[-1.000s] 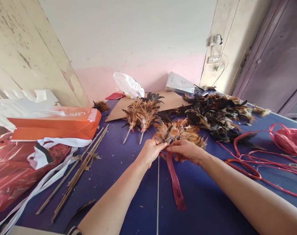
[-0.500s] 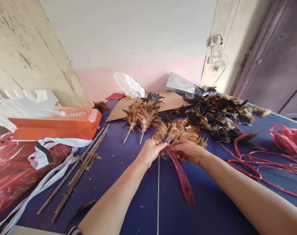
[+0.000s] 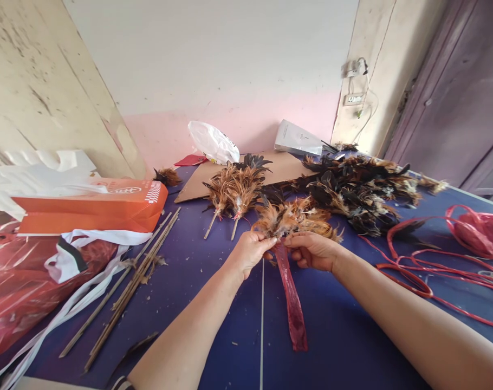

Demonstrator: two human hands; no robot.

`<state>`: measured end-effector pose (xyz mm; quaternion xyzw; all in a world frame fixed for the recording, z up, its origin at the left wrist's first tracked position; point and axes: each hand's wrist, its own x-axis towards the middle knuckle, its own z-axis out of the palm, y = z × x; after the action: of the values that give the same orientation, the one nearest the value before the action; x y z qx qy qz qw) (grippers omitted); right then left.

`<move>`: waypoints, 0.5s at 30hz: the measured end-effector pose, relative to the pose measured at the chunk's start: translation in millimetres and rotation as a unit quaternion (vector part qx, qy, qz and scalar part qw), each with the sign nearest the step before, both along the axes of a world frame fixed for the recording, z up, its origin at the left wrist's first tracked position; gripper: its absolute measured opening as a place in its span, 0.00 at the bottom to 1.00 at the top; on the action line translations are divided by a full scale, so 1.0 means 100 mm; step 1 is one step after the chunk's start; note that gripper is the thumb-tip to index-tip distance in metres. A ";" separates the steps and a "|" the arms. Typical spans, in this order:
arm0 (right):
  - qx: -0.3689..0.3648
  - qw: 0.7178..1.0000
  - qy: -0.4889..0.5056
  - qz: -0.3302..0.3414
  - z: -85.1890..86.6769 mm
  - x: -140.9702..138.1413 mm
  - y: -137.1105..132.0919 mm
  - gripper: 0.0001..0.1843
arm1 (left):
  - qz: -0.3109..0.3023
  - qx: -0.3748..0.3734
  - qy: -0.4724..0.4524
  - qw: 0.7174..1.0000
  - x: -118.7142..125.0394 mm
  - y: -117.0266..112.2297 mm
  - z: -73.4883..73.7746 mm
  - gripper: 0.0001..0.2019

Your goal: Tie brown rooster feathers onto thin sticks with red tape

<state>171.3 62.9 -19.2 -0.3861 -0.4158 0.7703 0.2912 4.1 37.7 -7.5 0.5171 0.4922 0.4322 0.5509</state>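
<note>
Both hands meet at the base of a bundle of brown feathers (image 3: 297,219) over the blue table. My left hand (image 3: 252,250) pinches the bundle's base, thumb pointing right. My right hand (image 3: 313,249) is closed at the same spot, its fingertips on the top of a red plastic strip (image 3: 292,303). The strip hangs down toward me between the hands. Exactly how it passes round the base is hidden by the fingers. Just behind on the left lie two feather dusters, a left one (image 3: 218,197) and a right one (image 3: 244,189), with short sticks.
A heap of dark feathers (image 3: 356,187) lies at the back right, near tangled red plastic ribbon (image 3: 425,265) and its roll (image 3: 484,230). Thin sticks (image 3: 135,290) lie left, beside an orange bag (image 3: 92,208) and a red plastic bag (image 3: 23,287). Behind are cardboard (image 3: 281,168) and a white box (image 3: 297,138).
The hanging red strip has swung left and now hangs straighter, its face turned more toward me. My right hand has shifted slightly at the bundle's base; my left hand stays put.
</note>
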 end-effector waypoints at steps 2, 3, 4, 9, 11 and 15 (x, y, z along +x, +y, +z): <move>0.004 1.000 -0.001 0.002 0.00 0.00 0.00 0.09 | -0.015 0.003 -0.016 1.000 -0.01 0.00 -0.01 0.06; 0.008 1.000 -0.006 0.002 0.00 0.00 0.00 0.09 | -0.025 0.003 -0.023 0.999 -0.01 0.00 -0.02 0.06; 0.013 1.000 -0.011 0.001 0.00 0.00 0.00 0.09 | -0.033 0.001 -0.031 0.999 -0.02 0.00 -0.03 0.07; 0.049 0.997 -0.064 -0.016 0.01 -0.04 -0.02 0.09 | -0.042 -0.010 -0.045 0.998 -0.03 0.02 -0.06 0.09; 0.064 0.994 -0.081 -0.021 0.01 -0.05 -0.03 0.09 | -0.039 -0.008 -0.046 0.998 -0.03 0.03 -0.07 0.09; 0.071 0.993 -0.096 -0.024 0.03 -0.05 -0.03 0.09 | -0.029 -0.012 -0.042 0.999 -0.03 0.03 -0.06 0.09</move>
<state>166.1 59.8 -16.6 -0.4464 -0.4859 0.6912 0.2947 1.4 40.9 -13.3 0.5060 0.4590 0.4314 0.5893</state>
